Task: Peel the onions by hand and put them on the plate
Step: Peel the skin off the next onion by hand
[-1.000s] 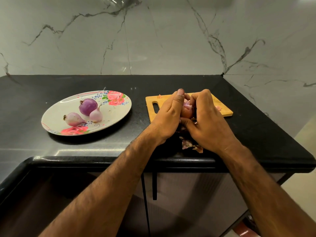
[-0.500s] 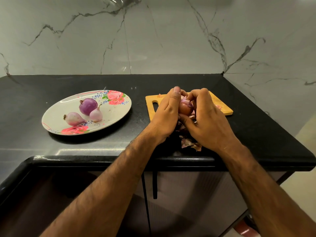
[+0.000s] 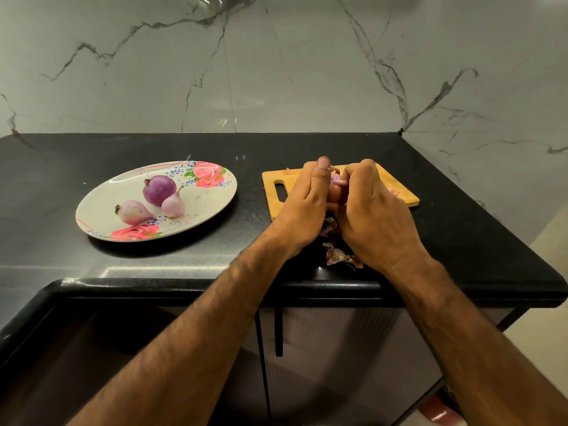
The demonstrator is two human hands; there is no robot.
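A pale grey marble wall (image 3: 307, 72) with dark veins rises behind a glossy black stone counter (image 3: 61, 167). Plain grey cabinet doors (image 3: 338, 364) close the space under the counter's front edge. On the left part of the counter lies an oval white plate (image 3: 101, 207) printed with pink roses. Well apart from it, on the right part, lies a rectangular light wooden cutting board (image 3: 390, 181) with a slot handle at its left end.

Two bare forearms reach in from below, and the hands meet over the near edge of the board. The left hand (image 3: 304, 207) cups a small reddish-brown onion (image 3: 336, 190) from the left, fingers curled round it and thumb upright beside its top. The right hand (image 3: 375, 216) grasps the same onion from the right, its fingers (image 3: 362, 170) bent over the top. There a pale pink flap of skin (image 3: 338, 179) sticks up between the hands; whether the fingers pinch that flap I cannot tell. The onion is held above the board, well apart from the plate.

Three peeled onions lie together on the plate. A round purple onion (image 3: 159, 189) is farthest back, a longish pale pink onion (image 3: 133, 212) is at the front left, and a small pale pink onion (image 3: 173, 205) is just beside the purple one. A heap of dry purple-brown peels (image 3: 339, 256) lies on the counter under the hands, near the front edge. A few pink scraps (image 3: 287, 171) dot the board.
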